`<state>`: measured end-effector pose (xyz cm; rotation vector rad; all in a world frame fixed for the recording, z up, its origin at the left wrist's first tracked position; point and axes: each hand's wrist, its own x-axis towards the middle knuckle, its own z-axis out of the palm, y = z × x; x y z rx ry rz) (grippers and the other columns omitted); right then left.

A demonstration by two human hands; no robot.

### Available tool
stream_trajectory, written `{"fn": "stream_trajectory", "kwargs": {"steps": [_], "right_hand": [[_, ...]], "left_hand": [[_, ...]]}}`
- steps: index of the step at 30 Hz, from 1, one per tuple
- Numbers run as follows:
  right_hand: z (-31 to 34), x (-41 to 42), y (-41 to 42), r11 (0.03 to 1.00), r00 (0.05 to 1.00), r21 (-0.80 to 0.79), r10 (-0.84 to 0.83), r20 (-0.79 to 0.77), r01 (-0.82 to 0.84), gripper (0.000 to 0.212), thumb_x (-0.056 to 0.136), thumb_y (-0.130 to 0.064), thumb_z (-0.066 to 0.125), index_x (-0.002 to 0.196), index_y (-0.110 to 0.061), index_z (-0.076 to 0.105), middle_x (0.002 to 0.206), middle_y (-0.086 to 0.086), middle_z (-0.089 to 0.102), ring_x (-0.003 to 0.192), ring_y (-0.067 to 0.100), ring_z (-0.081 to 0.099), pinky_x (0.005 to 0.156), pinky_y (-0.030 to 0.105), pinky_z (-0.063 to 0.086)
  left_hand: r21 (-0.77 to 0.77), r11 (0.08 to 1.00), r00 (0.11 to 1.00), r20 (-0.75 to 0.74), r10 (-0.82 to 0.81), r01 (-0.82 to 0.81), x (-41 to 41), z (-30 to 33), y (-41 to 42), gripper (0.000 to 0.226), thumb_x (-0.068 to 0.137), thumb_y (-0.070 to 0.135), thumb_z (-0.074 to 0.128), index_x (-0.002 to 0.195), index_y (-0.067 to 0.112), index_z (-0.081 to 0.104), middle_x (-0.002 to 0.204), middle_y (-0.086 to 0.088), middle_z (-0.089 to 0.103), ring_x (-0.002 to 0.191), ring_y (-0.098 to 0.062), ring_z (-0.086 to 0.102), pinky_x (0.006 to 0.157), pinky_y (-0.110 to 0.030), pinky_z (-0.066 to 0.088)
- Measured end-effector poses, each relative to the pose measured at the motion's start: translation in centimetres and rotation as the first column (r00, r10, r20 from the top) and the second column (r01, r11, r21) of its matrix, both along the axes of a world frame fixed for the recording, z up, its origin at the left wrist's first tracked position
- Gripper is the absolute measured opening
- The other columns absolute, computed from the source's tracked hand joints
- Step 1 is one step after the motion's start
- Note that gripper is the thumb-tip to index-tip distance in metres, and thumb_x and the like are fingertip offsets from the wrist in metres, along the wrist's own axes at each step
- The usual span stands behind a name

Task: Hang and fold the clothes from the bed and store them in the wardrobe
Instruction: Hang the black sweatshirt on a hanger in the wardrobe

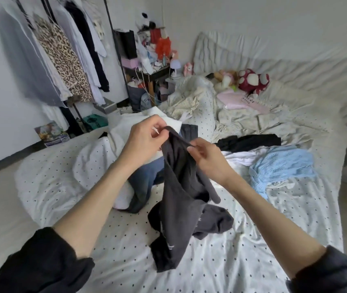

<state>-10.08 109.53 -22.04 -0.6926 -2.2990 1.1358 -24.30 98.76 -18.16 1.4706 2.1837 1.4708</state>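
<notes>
A dark grey garment (181, 199) hangs over the bed (253, 261), its lower part trailing on the dotted sheet. My left hand (145, 138) pinches its top edge on the left. My right hand (206, 157) pinches the same edge on the right, a short way apart. More clothes lie on the bed: a blue pair of jeans (145, 176) under white pieces behind the grey garment, a black garment (250, 141), a white one (240, 158) and a light blue knit (282, 166).
A clothes rack (67, 51) with hanging shirts and a leopard-print top stands at the back left. A cluttered small table (153, 70) is beside the bed head. Crumpled bedding (191, 100), plush toys (253, 79) and a pink notebook (244, 102) lie farther up the bed.
</notes>
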Motion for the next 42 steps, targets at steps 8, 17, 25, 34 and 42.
{"fn": "stream_trajectory", "kwargs": {"steps": [8,17,25,34,42], "right_hand": [[4.8,-7.0,-10.8,0.804,0.917,0.491,0.161,0.364,-0.336,0.025,0.088,-0.027,0.058,0.069,-0.023,0.041,0.069,-0.006,0.051,0.090,0.027,0.057,0.081,0.036,0.024],[10.3,-13.1,-22.7,0.758,0.937,0.576,0.132,0.325,-0.306,0.027,0.083,-0.011,0.052,0.101,-0.026,0.066,0.108,0.007,0.066,0.106,0.031,0.057,0.096,0.041,0.034],[12.6,-18.1,-36.8,0.675,0.888,0.585,0.409,0.211,-0.450,0.039,0.081,0.002,0.047,0.107,-0.015,0.069,0.117,0.016,0.060,0.108,0.035,0.055,0.095,0.040,0.043],[10.3,-23.3,-52.5,0.488,0.746,0.611,0.604,0.279,-0.624,0.028,0.086,-0.003,0.047,0.107,-0.011,0.065,0.112,0.014,0.050,0.106,0.034,0.052,0.093,0.041,0.040],[9.0,-25.0,-65.9,0.189,0.334,0.472,0.910,0.245,-0.861,0.028,0.082,0.001,0.049,0.093,-0.013,0.070,0.101,0.007,0.065,0.098,0.026,0.057,0.076,0.026,0.040]], "left_hand": [[0.197,0.925,0.944,0.002,0.331,-0.325,-3.7,7.8,-16.0,0.021,0.089,0.011,0.050,0.073,0.024,0.044,0.087,0.003,0.070,0.071,-0.009,0.064,0.055,-0.026,0.048],[0.073,0.712,0.715,0.041,0.698,-0.698,-5.6,9.3,-40.6,0.015,0.090,0.016,0.054,0.077,0.018,0.047,0.081,-0.011,0.064,0.071,-0.014,0.055,0.070,-0.031,0.047],[-0.300,0.659,0.721,-0.208,0.661,-0.690,-2.3,7.7,-54.9,0.005,0.083,0.022,0.070,0.087,0.018,0.070,0.078,0.010,0.063,0.079,-0.013,0.057,0.074,-0.013,0.039],[-0.127,0.042,0.070,-0.220,0.973,-0.991,2.7,7.1,-70.9,0.015,0.088,0.020,0.063,0.073,0.019,0.062,0.068,0.010,0.061,0.069,-0.012,0.054,0.062,-0.020,0.037],[-0.379,-0.306,-0.245,-0.202,0.948,-0.873,9.7,5.4,-79.5,0.010,0.090,0.024,0.062,0.080,0.023,0.064,0.084,0.002,0.065,0.083,-0.018,0.058,0.076,-0.028,0.042]]}}
